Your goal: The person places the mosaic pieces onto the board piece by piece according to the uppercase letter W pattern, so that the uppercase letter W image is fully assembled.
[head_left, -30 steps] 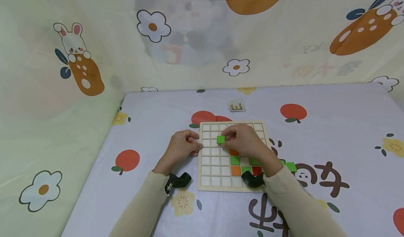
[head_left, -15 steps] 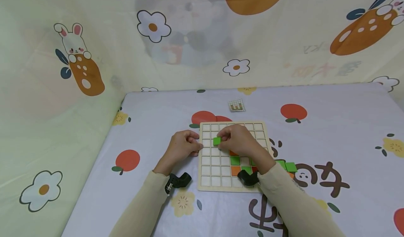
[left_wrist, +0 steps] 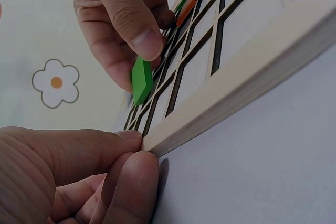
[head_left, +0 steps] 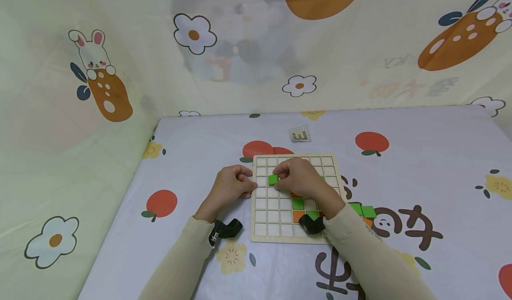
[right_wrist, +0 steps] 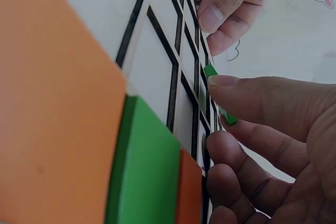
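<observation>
Between the two hands lies a square wooden grid board (head_left: pixel 276 239), its left edge at the left hand (head_left: pixel 233 183), its far and middle cells partly under the right hand (head_left: pixel 298 177). The left hand holds that edge, thumb and a curled fingertip meeting on it. The right hand pinches a green tile (head_left: pixel 273 180) between thumb and finger, tilted over cells in the part nearer the left hand; whether it touches the grid I can't tell. On the wearer's side of the right hand, cells hold tiles: a green one (head_left: pixel 298 203), an orange one (head_left: pixel 298 216) just nearer the person, and another green (head_left: pixel 312 215) beside that. The cells nearest the left hand show pale floors. A black wrist camera (head_left: pixel 311 224) and the right sleeve (head_left: pixel 372 255) cover the board's near right part, so I can't see all its cells. Just past that sleeve, to the right hand's right, loose tiles (head_left: pixel 368 211), green and orange, lie partly hidden on the tabletop (head_left: pixel 432 166). Beyond both hands, near the board's far edge, lies a small gridded card (head_left: pixel 300 134).
</observation>
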A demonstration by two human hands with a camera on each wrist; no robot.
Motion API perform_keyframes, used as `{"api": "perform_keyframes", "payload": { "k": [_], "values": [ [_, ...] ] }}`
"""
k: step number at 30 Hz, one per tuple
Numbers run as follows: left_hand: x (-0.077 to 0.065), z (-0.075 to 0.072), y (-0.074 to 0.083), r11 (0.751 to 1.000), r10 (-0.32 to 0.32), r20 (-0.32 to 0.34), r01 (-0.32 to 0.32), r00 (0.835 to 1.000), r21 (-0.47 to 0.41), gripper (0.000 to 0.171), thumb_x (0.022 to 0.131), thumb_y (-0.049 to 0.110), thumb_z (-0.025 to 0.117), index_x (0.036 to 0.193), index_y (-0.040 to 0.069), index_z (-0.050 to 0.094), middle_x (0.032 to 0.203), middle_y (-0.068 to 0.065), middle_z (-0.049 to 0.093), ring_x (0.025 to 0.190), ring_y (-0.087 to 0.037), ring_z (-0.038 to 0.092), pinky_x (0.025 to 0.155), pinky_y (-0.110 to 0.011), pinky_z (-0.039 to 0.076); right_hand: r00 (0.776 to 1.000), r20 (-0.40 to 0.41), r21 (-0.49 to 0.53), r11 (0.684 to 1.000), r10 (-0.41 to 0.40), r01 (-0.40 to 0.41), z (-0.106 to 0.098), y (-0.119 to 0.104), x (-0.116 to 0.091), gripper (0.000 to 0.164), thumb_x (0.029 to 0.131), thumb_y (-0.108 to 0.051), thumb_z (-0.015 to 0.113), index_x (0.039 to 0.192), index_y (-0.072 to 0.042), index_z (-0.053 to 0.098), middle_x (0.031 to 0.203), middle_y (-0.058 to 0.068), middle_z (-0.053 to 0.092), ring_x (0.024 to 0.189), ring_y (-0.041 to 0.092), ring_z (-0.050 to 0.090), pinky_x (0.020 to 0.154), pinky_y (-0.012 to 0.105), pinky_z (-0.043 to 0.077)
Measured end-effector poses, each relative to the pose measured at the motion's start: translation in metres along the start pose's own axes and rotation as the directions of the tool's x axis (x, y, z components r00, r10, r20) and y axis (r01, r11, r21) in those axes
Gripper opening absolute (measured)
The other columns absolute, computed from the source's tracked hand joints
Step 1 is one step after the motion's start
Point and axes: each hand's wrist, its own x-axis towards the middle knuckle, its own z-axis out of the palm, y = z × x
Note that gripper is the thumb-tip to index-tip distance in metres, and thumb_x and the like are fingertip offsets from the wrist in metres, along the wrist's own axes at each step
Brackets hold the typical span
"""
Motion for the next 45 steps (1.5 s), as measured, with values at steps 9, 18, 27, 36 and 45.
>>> {"api": "perform_keyframes", "payload": {
  "k": [9, 18, 27, 36, 45],
  "values": [
    [0.0003, 0.0002, -0.0007, 1.000, -0.003, 0.001, 0.003, 1.000, 0.005, 0.027, 0.089, 0.001, 0.081, 0.113, -0.001, 0.068, 0.082, -0.008, 0.069, 0.062, -0.014, 0.069, 0.061, -0.028, 0.064, 1.000, 0.003, -0.012, 1.000, 0.004, -0.004, 0.0020, -0.0003, 0.0017, 0.026, 0.086, -0.011, 0.083, 0.111, -0.007, 0.079, 0.080, 0.001, 0.062, 0.078, 0.017, 0.054, 0.068, 0.028, 0.043],
    [0.0013, -0.0002, -0.0027, 1.000, 0.003, 0.004, -0.003, 1.000, 0.002, 0.028, 0.089, 0.002, 0.081, 0.113, -0.001, 0.067, 0.082, -0.008, 0.069, 0.062, -0.014, 0.069, 0.061, -0.028, 0.064, 1.000, 0.007, -0.026, 1.000, 0.011, -0.011, 0.0031, -0.0001, 0.0030, 0.027, 0.085, -0.010, 0.083, 0.111, -0.005, 0.079, 0.079, 0.001, 0.062, 0.078, 0.017, 0.054, 0.068, 0.028, 0.044],
    [0.0022, -0.0004, -0.0032, 1.000, 0.001, 0.003, -0.001, 1.000, -0.008, 0.029, 0.088, 0.002, 0.082, 0.112, -0.001, 0.067, 0.082, -0.009, 0.068, 0.062, -0.014, 0.069, 0.061, -0.028, 0.064, 1.000, 0.009, -0.033, 0.999, 0.025, -0.025, 0.0029, -0.0025, 0.0033, 0.026, 0.085, -0.009, 0.083, 0.110, -0.005, 0.078, 0.081, 0.002, 0.062, 0.080, 0.017, 0.054, 0.070, 0.028, 0.044],
    [0.0024, -0.0007, -0.0038, 1.000, 0.004, 0.004, -0.004, 1.000, -0.005, 0.028, 0.088, 0.002, 0.082, 0.112, -0.001, 0.067, 0.082, -0.009, 0.068, 0.062, -0.014, 0.069, 0.061, -0.029, 0.064, 1.000, 0.015, -0.034, 0.999, 0.018, -0.018, 0.0029, -0.0025, 0.0033, 0.025, 0.085, -0.009, 0.082, 0.110, -0.005, 0.078, 0.079, 0.002, 0.059, 0.078, 0.017, 0.053, 0.068, 0.029, 0.043],
    [0.0011, -0.0005, -0.0019, 1.000, 0.006, 0.005, -0.006, 1.000, -0.007, 0.029, 0.088, 0.002, 0.081, 0.112, -0.002, 0.067, 0.082, -0.008, 0.067, 0.062, -0.014, 0.069, 0.061, -0.028, 0.064, 1.000, 0.014, -0.043, 0.999, 0.015, -0.014, 0.0024, -0.0018, 0.0036, 0.026, 0.084, -0.010, 0.082, 0.109, -0.006, 0.078, 0.079, 0.002, 0.059, 0.077, 0.017, 0.053, 0.067, 0.029, 0.043]
  ]
}}
